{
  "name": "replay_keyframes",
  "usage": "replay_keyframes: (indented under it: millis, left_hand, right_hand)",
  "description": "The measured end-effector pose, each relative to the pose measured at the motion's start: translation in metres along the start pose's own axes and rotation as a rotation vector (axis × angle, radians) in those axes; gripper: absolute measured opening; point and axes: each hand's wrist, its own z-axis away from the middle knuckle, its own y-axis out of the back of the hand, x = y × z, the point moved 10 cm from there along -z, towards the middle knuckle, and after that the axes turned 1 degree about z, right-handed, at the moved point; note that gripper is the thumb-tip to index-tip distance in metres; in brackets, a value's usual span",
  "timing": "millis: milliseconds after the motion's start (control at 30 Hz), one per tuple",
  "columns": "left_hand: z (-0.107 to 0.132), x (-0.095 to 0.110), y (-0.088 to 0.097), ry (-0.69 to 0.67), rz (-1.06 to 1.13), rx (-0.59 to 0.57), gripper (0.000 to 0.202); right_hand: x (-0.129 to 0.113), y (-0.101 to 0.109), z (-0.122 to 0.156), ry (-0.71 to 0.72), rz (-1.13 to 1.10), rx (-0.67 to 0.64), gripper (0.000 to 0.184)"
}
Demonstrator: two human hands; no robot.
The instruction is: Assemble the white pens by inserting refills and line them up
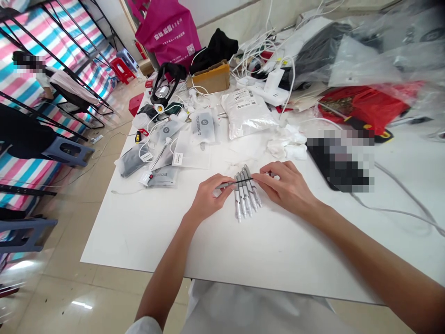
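- Roughly six silver-and-white pens (247, 197) lie side by side in a loose fan on a white table (139, 236), directly in front of the person and between the two hands.
- Their long axes point away from the person, and their far ends draw closer together.
- One slim dark pen (236, 183) lies crosswise above those far ends, its long axis almost square to the row; whether it touches them is hard to tell.
- The left hand (208, 197) pinches the dark pen's left end between thumb and curled fingers, just beside the row.
- The right hand (285, 185), fingers pressed together, holds the dark pen's right end; its fingertips reach over the row, making it the nearer hand.
- Farther up the table, printed plastic pouches (156, 162) lie to the left, and a silver foil mailer (246, 113) sits straight ahead.
- Crumpled white tissue (287, 144) and a pixelated dark slab (339, 160) lie to the right.
- Tangled white cables (257, 60), a cardboard box (210, 78), and a pink tote bag (167, 32) fill the far end.
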Motion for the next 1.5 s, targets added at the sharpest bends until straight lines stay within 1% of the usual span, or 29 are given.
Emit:
replay_keyframes:
  millis: [133,400,500,567,633,700,733,833,900,933,967,1033,1100,1133,1200,1267,1300,1400,1500]
  left_hand:
    - [-0.001,0.003,0.004,-0.007,-0.022,0.036,0.009]
    - [-0.001,0.002,0.005,-0.006,-0.024,0.041,0.011]
    - [0.0,0.0,0.002,-0.002,-0.023,0.023,0.014]
    - [0.001,0.0,-0.001,-0.016,-0.052,0.014,0.016]
    - [0.002,0.002,-0.003,-0.058,-0.109,0.011,0.018]
    - [0.003,0.006,-0.007,-0.121,-0.184,0.001,0.018]
    - [0.004,0.008,-0.01,-0.153,-0.223,-0.01,0.017]
    - [0.006,0.011,-0.017,-0.221,-0.312,-0.04,0.016]
    - [0.007,0.013,-0.02,-0.231,-0.331,-0.059,0.017]
    - [0.007,0.013,-0.021,-0.223,-0.317,-0.074,0.019]
    - [0.008,0.014,-0.023,-0.203,-0.282,-0.093,0.022]
    - [0.01,0.013,-0.028,-0.129,-0.157,-0.144,0.027]
    - [0.013,0.013,-0.036,-0.029,-0.004,-0.201,0.032]
    - [0.015,0.012,-0.04,0.026,0.064,-0.225,0.032]
    - [0.019,0.009,-0.048,0.147,0.176,-0.251,0.031]
    - [0.024,0.006,-0.054,0.255,0.27,-0.255,0.033]
    - [0.025,0.004,-0.057,0.293,0.312,-0.253,0.033]
    - [0.026,0.002,-0.061,0.346,0.417,-0.236,0.039]
    - [0.025,0.0,-0.062,0.374,0.502,-0.21,0.043]
  right_hand:
    - [0.005,0.001,0.0,-0.028,-0.005,0.007,0.019]
    - [0.009,0.003,0.001,-0.034,-0.001,0.012,0.02]
    - [0.004,0.0,0.001,-0.018,0.003,-0.016,0.023]
    - [-0.002,-0.002,0.001,0.006,-0.001,-0.043,0.029]
    - [-0.009,-0.005,0.001,0.019,-0.026,-0.064,0.037]
    - [-0.015,-0.007,0.0,0.008,-0.075,-0.085,0.041]
    - [-0.017,-0.008,0.0,-0.006,-0.104,-0.095,0.039]
    - [-0.017,-0.011,0.001,-0.073,-0.217,-0.124,0.025]
    - [-0.011,-0.01,0.002,-0.161,-0.333,-0.101,0.018]
    - [-0.006,-0.007,0.003,-0.224,-0.401,-0.063,0.017]
    - [0.0,-0.003,0.004,-0.294,-0.477,-0.015,0.02]
    - [0.01,0.003,0.007,-0.43,-0.632,0.085,0.034]
    - [0.013,0.005,0.009,-0.52,-0.766,0.152,0.046]
    - [0.011,0.005,0.009,-0.538,-0.823,0.163,0.048]
    - [0.006,0.007,0.007,-0.528,-0.884,0.17,0.042]
    - [-0.002,0.008,0.003,-0.471,-0.897,0.147,0.037]
    - [-0.006,0.009,0.001,-0.441,-0.891,0.13,0.037]
    - [-0.013,0.008,-0.002,-0.369,-0.869,0.076,0.047]
    - [-0.013,0.01,-0.002,-0.351,-0.846,0.086,0.051]
